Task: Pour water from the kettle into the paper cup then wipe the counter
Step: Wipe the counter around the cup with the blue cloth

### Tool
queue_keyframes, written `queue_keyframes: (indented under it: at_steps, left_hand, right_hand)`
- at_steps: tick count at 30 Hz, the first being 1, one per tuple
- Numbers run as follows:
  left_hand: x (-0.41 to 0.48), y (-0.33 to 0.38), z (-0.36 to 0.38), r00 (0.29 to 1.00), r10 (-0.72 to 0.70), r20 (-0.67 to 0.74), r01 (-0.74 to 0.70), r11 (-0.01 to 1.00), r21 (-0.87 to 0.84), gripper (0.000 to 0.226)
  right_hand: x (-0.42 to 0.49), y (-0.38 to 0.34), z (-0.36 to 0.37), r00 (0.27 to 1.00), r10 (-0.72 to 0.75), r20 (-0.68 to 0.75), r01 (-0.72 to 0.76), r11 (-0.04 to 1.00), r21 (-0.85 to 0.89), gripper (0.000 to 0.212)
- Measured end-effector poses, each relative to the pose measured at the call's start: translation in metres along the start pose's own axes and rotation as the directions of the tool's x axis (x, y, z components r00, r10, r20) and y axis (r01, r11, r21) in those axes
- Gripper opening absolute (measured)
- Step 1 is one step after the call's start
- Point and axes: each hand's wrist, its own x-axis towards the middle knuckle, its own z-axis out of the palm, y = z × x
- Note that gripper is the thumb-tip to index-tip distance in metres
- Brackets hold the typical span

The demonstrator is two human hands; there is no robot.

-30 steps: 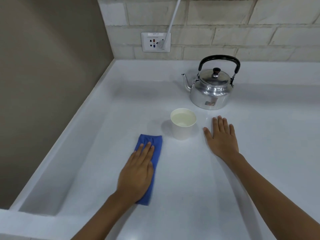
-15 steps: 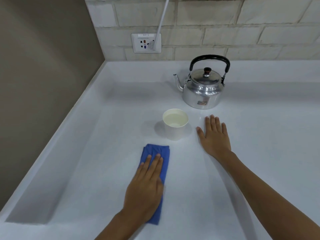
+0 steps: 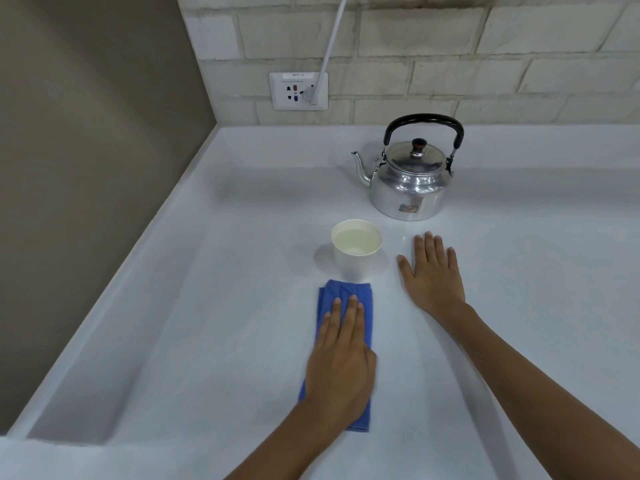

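Observation:
A white paper cup filled with water stands on the white counter. Behind it to the right sits a silver kettle with a black handle, its spout pointing left. A folded blue cloth lies just in front of the cup, its far edge almost touching the cup's base. My left hand presses flat on the cloth, fingers together, covering its near half. To the right of the cup, my right hand rests palm down on the counter, fingers spread, holding nothing.
A raised lip runs along the counter's left edge beside a brown wall. On the brick back wall a socket has a white cable plugged in, running up out of view.
My left hand has slid the blue cloth to the right, from left of the cup to directly in front of it. My right hand, the cup and the kettle stayed put.

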Motion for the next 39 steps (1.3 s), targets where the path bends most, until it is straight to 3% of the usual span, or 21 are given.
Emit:
queue_keyframes:
  at_steps: [2,4,7,11,14,18,20,23,27,30,33,36,39]
  left_hand:
    - [0.006,-0.001,0.007,0.998,0.062,-0.017,-0.064,0.992,-0.105,0.056]
    - [0.011,-0.017,0.004,0.997,0.078,-0.027,-0.083,0.939,-0.333,0.053]
    - [0.019,-0.063,-0.005,0.988,-0.057,-0.145,-0.024,0.867,-0.498,0.049]
    - [0.044,-0.118,-0.003,0.979,-0.197,-0.05,0.172,0.932,-0.318,0.052]
    - [0.055,-0.122,0.008,0.98,-0.2,0.004,0.197,0.962,-0.186,0.053]
    - [0.056,-0.122,0.017,0.978,-0.204,-0.044,0.198,0.973,-0.117,0.053]
    - [0.056,-0.123,0.018,0.978,-0.202,-0.047,0.196,0.975,-0.103,0.054]
    - [0.055,-0.124,0.018,0.979,-0.198,-0.045,0.192,0.975,-0.111,0.053]
    - [0.054,-0.126,0.018,0.981,-0.183,-0.061,0.175,0.977,-0.118,0.05]
    - [0.053,-0.126,0.019,0.98,-0.176,-0.098,0.165,0.98,-0.111,0.052]
    - [0.053,-0.124,0.02,0.978,-0.182,-0.104,0.173,0.981,-0.091,0.053]
    - [0.054,-0.121,0.021,0.977,-0.19,-0.093,0.183,0.98,-0.076,0.054]
    - [0.055,-0.122,0.021,0.979,-0.182,-0.094,0.174,0.981,-0.083,0.053]
  right_hand:
    - [-0.001,0.0,-0.004,1.0,0.003,0.003,-0.003,1.0,0.027,0.062]
    - [-0.007,-0.002,-0.013,1.0,0.008,-0.016,-0.008,0.999,0.054,0.059]
    - [-0.032,-0.017,-0.029,0.997,0.004,-0.083,0.009,0.986,0.165,0.051]
    - [-0.1,-0.065,-0.031,0.991,-0.131,-0.016,0.13,0.946,0.298,0.051]
    - [-0.137,-0.104,-0.02,0.981,-0.191,0.046,0.164,0.925,0.343,0.06]
    - [-0.146,-0.135,-0.007,0.988,-0.129,0.08,0.103,0.956,0.276,0.069]
    - [-0.147,-0.139,-0.006,0.992,-0.114,0.055,0.102,0.977,0.185,0.062]
    - [-0.153,-0.136,-0.017,0.997,-0.083,0.002,0.083,0.995,0.06,0.052]
    - [-0.157,-0.103,-0.019,0.986,-0.154,-0.055,0.157,0.987,0.041,0.054]
    - [-0.145,-0.052,-0.024,0.981,-0.127,-0.147,0.131,0.991,0.024,0.049]
    - [-0.114,-0.002,-0.031,0.995,-0.021,-0.098,0.026,0.998,0.051,0.047]
    - [-0.074,0.003,-0.03,0.997,0.06,-0.054,-0.056,0.996,0.071,0.054]
    - [-0.065,-0.023,-0.022,0.997,0.005,-0.082,0.0,0.998,0.056,0.058]
